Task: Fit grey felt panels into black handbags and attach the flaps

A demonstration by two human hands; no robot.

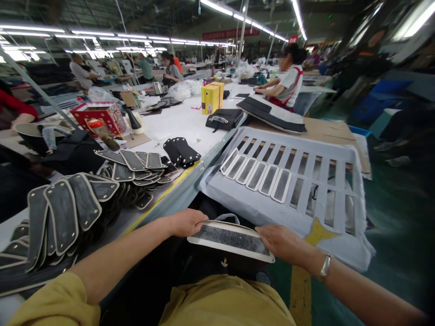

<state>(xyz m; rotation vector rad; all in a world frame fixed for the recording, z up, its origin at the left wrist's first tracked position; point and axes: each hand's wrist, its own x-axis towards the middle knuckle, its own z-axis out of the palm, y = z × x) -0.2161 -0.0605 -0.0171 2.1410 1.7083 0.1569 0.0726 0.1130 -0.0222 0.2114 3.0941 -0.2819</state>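
Observation:
In front of my lap a long dark panel with a pale border (pixel 231 239) lies against a black bag (pixel 238 265), whose metal clasp (pixel 224 261) shows below it. A plastic-wrapped handle (pixel 227 218) rises behind the panel. My left hand (pixel 188 222) pinches the panel's left upper corner, fingers closed. At the right upper corner my right hand (pixel 280 242) grips it, with the fingertips partly hidden behind. Several similar pale-edged panels (pixel 254 174) lie in a row on a slatted, cloth-covered rack (pixel 217 185) to the right.
Heaps of dark pieces with metal studs (pixel 63 215) cover the table (pixel 159 122) at left. Farther back stand a yellow box (pixel 212 98), a black bag (pixel 224 119) and a red patterned box (pixel 98 117). A co-worker (pixel 285 83) sits at the table's far right side.

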